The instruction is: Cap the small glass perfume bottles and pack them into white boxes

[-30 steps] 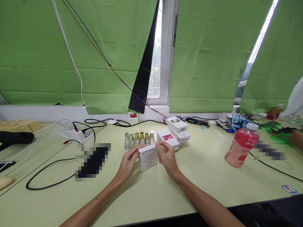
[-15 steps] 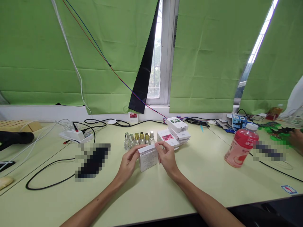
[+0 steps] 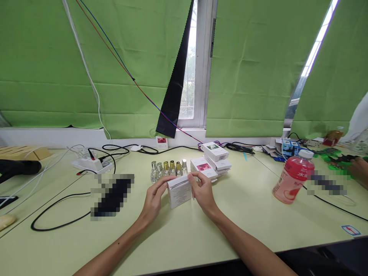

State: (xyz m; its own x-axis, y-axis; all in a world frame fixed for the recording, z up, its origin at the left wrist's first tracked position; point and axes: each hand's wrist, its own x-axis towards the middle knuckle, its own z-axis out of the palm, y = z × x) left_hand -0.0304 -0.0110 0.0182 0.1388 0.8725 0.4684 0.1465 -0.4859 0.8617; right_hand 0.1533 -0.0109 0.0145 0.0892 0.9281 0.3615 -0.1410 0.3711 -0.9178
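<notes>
Shifted slightly leftward, the left hand [image 3: 153, 198] holds the white box [image 3: 180, 194] together with the right hand [image 3: 202, 191].

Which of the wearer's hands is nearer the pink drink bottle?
Right. The right hand is at the right end of the white box, left of the pink drink bottle; the left hand is at the box's far left end.

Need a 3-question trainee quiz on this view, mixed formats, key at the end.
1. True or false: the left hand and right hand both touch the white carton.
2. Where is the pink drink bottle from the wearer's view? A) left of the box stack B) on top of it C) right of it
3. Fill in: ___ small glass bottles stand beyond the carton.

Key: 1 true; 2 C; 3 six
</notes>
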